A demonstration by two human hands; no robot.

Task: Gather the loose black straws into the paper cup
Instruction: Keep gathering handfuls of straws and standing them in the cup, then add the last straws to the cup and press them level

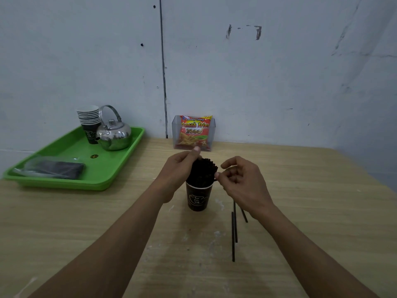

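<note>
A dark paper cup (197, 198) stands upright at the middle of the wooden table (300, 190), packed with a bundle of black straws (203, 172) that sticks out of its top. My left hand (179, 168) curls round the left side of the bundle. My right hand (242, 181) sits at the bundle's right side, thumb tip touching the straws and fingers curled; whether it holds a straw is hidden. Three loose black straws (233, 235) lie on the table right of the cup, partly under my right wrist.
A green tray (120, 166) at the left holds a steel kettle (115, 134), a stack of paper cups (89, 121) and a plastic bag of dark straws (53, 168). A clear box with a snack packet (194, 133) stands against the wall behind the cup.
</note>
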